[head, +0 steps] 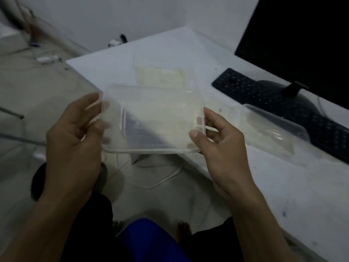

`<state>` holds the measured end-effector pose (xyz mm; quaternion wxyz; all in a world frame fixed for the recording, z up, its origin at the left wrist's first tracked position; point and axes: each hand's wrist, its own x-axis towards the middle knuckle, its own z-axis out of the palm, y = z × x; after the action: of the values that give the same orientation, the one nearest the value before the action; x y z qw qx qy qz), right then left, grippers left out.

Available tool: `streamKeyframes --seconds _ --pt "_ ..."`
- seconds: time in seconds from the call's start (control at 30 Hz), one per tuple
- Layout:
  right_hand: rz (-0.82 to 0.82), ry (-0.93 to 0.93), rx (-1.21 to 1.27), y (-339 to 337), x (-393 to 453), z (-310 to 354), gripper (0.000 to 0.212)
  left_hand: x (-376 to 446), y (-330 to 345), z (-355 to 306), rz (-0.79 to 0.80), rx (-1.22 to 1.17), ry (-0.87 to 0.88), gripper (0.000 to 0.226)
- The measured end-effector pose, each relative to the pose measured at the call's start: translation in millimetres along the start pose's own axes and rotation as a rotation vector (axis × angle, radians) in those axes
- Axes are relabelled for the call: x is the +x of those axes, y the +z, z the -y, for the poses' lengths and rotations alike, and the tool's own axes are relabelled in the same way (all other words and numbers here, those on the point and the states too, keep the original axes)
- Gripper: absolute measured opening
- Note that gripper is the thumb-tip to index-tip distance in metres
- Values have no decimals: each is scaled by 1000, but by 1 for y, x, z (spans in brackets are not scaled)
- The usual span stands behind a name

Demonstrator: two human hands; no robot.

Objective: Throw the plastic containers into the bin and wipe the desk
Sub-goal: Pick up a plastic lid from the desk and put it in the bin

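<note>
Here, nearest the camera at 6 o'clock, a blue object (151,241) is showing between dark-clothed legs, too blurred to identify. Both forearms are reaching up from the bottom corners. The left hand (75,140) is gripping the left edge of a clear plastic container (153,120), thumb on the rim and fingers curled round the side and underneath. The right hand (221,146) is pinching the container's right edge, thumb pressing on top of the rim and fingers tucked beneath. The container is being held in the air at the centre of the view, open side up, partly over the near corner of the white desk (283,186) and partly over the floor (47,87).

A white cable (162,181) is lying on the floor below the container.

At 3 o'clock, a second clear container (273,129) is resting on the desk, touching or overlapping the near edge of a dark keyboard (283,106). Just beyond the held container, toward 12 o'clock, a pale yellowish cloth (160,75) is lying flat on the desk.

At 2 o'clock, a black monitor (302,40) is standing behind the keyboard on its stand.

At 10 o'clock, small white items and cables (47,58) are lying on the floor, blurred, near the wall (113,14).
</note>
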<state>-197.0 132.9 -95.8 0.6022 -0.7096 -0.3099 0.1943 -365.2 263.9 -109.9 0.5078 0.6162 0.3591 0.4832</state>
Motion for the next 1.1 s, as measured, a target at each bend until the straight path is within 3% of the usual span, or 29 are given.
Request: streamKeyframes --seconds 0.23,0.47,0.6,0.73,1.1 --pt "227 -45 -32 115 14 -1 50 17 -96 43 -196 1 -65 38" --pt "333 -3 -62 218 18 -29 49 34 -165 101 -338 29 -163 40" --pt "383 111 -45 270 30 -62 45 45 -194 143 -398 55 -252 43" --pt "386 192 -72 317 40 -103 28 49 -212 190 -454 56 -367 42" --pt "399 476 -159 394 55 -210 13 63 -236 293 -455 156 -586 42"
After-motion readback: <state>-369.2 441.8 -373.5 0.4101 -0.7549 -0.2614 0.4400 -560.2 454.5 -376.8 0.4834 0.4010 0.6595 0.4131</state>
